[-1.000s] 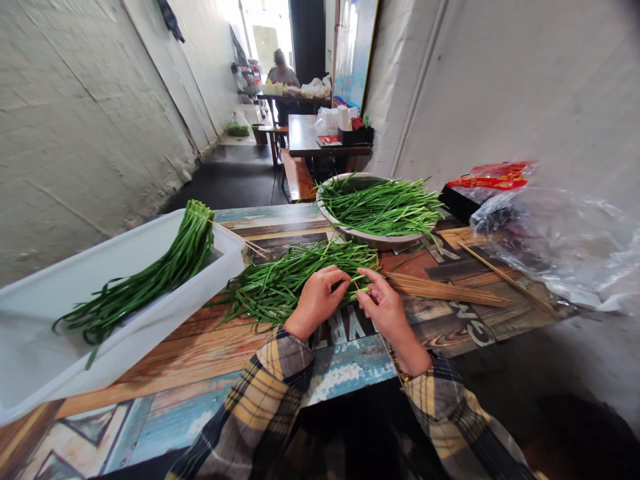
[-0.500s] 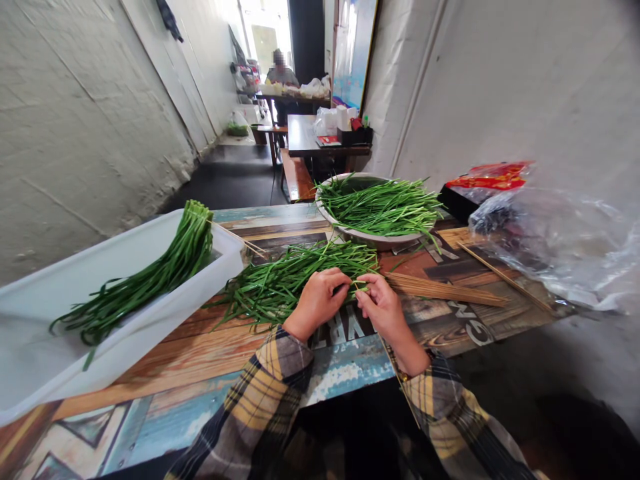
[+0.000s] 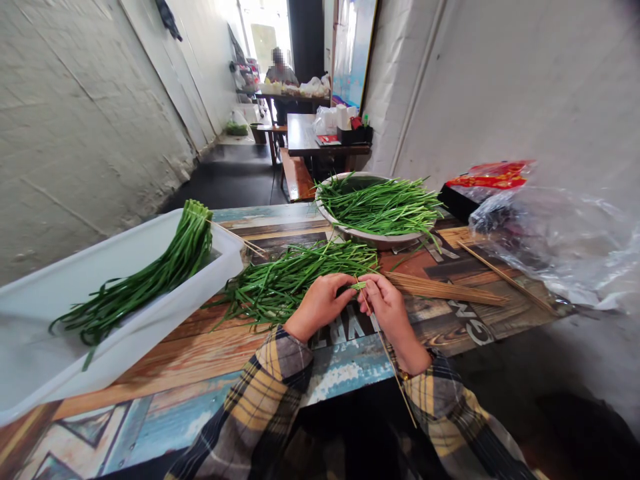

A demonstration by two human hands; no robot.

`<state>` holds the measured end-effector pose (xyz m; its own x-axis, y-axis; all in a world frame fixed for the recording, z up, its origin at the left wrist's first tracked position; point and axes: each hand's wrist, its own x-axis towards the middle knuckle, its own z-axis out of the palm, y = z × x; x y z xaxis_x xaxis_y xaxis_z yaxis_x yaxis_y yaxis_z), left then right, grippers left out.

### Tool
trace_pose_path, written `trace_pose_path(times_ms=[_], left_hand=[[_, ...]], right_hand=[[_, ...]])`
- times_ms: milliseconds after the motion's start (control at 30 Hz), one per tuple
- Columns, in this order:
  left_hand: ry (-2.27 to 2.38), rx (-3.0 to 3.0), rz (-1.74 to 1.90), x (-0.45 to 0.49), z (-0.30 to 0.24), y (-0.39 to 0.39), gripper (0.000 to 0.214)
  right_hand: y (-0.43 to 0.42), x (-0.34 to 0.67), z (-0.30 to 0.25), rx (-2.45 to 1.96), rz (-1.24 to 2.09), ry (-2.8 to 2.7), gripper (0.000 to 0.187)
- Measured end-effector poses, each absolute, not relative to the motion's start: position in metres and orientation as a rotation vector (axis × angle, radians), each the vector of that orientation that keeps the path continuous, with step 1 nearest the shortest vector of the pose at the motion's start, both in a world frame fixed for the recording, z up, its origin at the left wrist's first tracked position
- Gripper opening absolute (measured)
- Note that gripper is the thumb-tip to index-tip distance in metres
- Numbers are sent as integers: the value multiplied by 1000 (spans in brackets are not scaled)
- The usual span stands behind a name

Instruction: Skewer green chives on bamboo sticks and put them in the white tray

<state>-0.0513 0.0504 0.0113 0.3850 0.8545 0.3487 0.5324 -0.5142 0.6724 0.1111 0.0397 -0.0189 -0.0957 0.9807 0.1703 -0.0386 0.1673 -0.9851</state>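
Over the near side of the pile of garlic chives [image 3: 300,273], my left hand [image 3: 320,300] is closed, pinching a few chive stems [image 3: 359,285]. Their pale green ends reach across to my right hand [image 3: 389,310], which is closed with its fingertips on a thin wooden skewer [image 3: 387,350]. The skewer slants from the stems down past the table's near edge and seems to cross them; whether it pierces them is too small to tell. The leaves of the held chives blend into the pile behind my left hand.
A white plastic tub [image 3: 235,257] on the left holds skewered chives [image 3: 185,250]. Behind the pile stands a bowl [image 3: 350,233] heaped with chives. Bundled skewers [image 3: 450,290] and a clear plastic bag [image 3: 560,233] lie right. A person [image 3: 283,73] sits far back.
My right hand has turned slightly, and more of the skewer's length now shows below the stems. My left hand has barely moved.
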Motion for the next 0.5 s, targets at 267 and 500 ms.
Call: trace_pose_path(times_ms=[267, 500], left_hand=[[1204, 2059, 1081, -52, 14, 52, 12], [1197, 2060, 1085, -51, 14, 51, 12]], right_hand=[[42, 112, -23, -1102, 1156, -1356, 45], [39, 115, -19, -1194, 1055, -1439, 52]])
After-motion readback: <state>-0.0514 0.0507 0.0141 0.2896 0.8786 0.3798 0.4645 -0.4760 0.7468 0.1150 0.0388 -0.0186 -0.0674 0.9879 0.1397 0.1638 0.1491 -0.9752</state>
